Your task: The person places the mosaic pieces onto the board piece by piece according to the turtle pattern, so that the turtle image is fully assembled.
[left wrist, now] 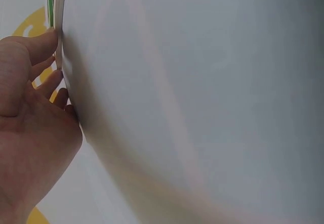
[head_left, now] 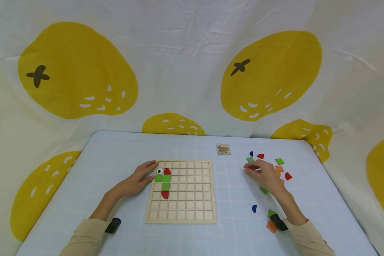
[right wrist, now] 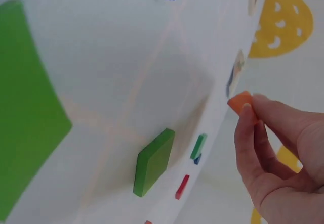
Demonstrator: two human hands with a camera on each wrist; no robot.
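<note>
A pale wooden grid board (head_left: pixel 191 205) lies on the table. On its upper left squares sit a round eye tile (head_left: pixel 160 171), green square tiles (head_left: pixel 166 178) and red quarter-round tiles (head_left: pixel 165 195). My left hand (head_left: pixel 136 182) rests at the board's left edge, thumb and fingertips touching it, fingers fairly straight. To the board's right, my right hand (head_left: pixel 265 174) is raised above the loose pieces. The right wrist view shows it pinching an orange tile (right wrist: pixel 239 101) between thumb and fingers; in the head view the fingers mostly hide that tile.
Loose green (head_left: pixel 280 161), red (head_left: pixel 288 176), orange (head_left: pixel 271 226) and blue (head_left: pixel 254 208) pieces are scattered around and under the right arm. A small picture card (head_left: pixel 223 149) lies behind the board, towards the back. A fabric with yellow fruit prints hangs behind the table.
</note>
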